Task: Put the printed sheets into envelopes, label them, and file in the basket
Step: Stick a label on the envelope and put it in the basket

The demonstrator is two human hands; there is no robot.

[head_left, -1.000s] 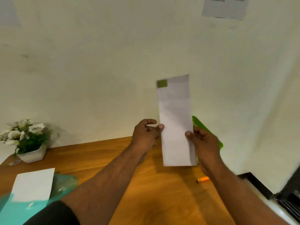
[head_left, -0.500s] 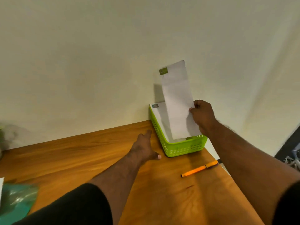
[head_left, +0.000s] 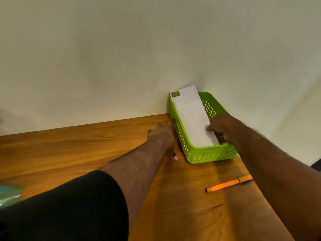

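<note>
A white envelope [head_left: 192, 117] with a small green label at its far corner lies slanted in the lime-green basket [head_left: 211, 156], its top end leaning over the basket's far-left rim by the wall. My right hand [head_left: 221, 126] is inside the basket, fingers on the envelope's right edge. My left hand [head_left: 164, 138] rests on the wooden desk [head_left: 86, 150] against the basket's left wall, fingers spread and holding nothing.
An orange pen [head_left: 229, 183] lies on the desk in front of the basket, near my right forearm. A teal plastic sleeve [head_left: 8, 193] shows at the left edge. The pale wall stands directly behind the basket. The desk's right edge runs just beyond the basket.
My right hand has lowered the envelope from upright above the basket down into it. My left hand let go of the envelope earlier and has moved up against the basket's side.
</note>
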